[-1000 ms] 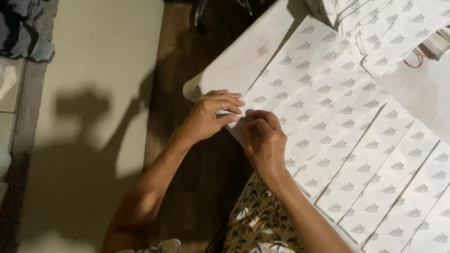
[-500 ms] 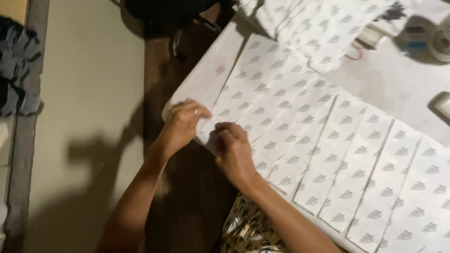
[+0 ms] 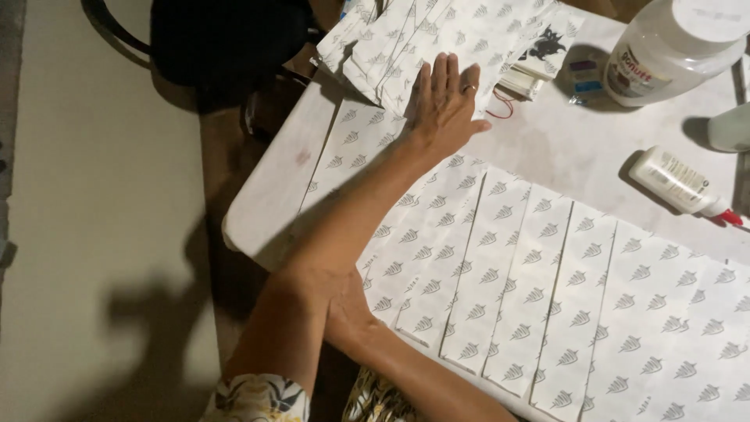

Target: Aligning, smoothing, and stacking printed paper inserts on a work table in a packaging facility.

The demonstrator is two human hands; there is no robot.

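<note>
Up top, left hand (image 3: 444, 101) flat, grip open, on paper stack (image 3: 437, 39); right hand (image 3: 351, 312) hidden, grip unclear.

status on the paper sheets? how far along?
Done: a row of overlapped patterned sheets lies fanned across the table. In hand: the left hand lies flat, reaching to the stack at the far edge; the right hand, mostly hidden under the left arm, rests on the row's near end. Left: the stack, and the glue bottle lying untouched.

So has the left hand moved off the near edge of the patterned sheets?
Yes. The left hand has gone from the near table edge to the far pile of patterned sheets; the right hand stays near.
</note>
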